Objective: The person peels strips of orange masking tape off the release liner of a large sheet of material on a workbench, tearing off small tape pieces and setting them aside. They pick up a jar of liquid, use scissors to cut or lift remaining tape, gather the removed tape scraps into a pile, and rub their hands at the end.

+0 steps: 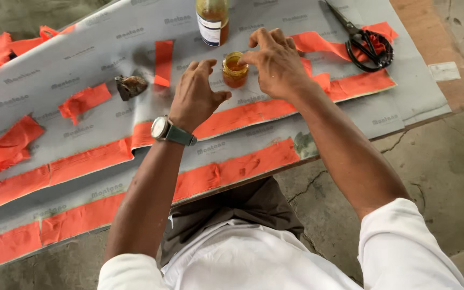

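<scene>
Two hands gathered over a small open jar of amber liquid on a grey sheet.

The bottle (212, 21) beyond the fingertips was cut off at the top edge, and whether either hand actually touched the jar (235, 70) could not be told. The left hand (195, 96) curled loosely, fingers bent and slightly apart, just left of the jar. The right hand (276, 63) arched over it, fingers spread, the forefinger tip at the rim. The jar stood upright between both hands, mouth upward. Scissors (365, 42) lay well right of the right fingers, a dark brush-like lump (130, 86) left of the left fingers, among orange strips (226, 172).
</scene>
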`<state>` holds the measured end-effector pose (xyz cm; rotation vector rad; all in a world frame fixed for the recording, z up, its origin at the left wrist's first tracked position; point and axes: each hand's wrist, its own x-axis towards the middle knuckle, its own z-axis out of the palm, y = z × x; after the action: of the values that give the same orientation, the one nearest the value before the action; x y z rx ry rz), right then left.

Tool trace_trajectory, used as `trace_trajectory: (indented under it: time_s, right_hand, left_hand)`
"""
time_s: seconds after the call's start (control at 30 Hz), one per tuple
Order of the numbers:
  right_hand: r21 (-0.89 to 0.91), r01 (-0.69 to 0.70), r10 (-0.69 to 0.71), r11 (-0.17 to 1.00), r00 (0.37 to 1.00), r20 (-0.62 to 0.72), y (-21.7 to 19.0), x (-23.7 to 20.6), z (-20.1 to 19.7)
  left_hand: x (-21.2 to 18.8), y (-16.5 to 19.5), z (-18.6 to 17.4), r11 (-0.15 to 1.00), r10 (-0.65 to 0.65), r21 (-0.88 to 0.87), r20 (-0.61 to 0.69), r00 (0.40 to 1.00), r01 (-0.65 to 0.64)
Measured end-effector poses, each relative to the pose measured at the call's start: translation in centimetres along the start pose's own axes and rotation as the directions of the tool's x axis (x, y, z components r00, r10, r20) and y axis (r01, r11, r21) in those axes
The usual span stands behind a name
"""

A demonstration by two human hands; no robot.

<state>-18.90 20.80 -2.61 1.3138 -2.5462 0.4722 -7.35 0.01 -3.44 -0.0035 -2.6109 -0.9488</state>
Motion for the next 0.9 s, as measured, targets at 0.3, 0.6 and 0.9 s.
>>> trace_trajectory:
  time_s: [0.3,0.6,0.9]
  right_hand:
    - [-0.042,-0.003,0.009,0.999,0.99,0.143,0.3,1.9,1.4]
    - [0.017,0.026,-0.026,1.0,0.999,0.039,-0.9,-1.2,-3.5]
    - [0.777,-0.415,0.297,0.474,0.906,0.303,3.0,-20.8,-14.9]
  left_hand:
    - [-0.5,-3.4,-5.9,0.997,-0.072,-0.005,-0.198,0.978,0.073]
    - [0.6,-6.4,-6.9,0.998,-0.022,0.053,-0.291,0.956,0.039]
    - [-3.1,-7.6,-9.2,0.952,0.306,0.075,-0.235,0.922,-0.297]
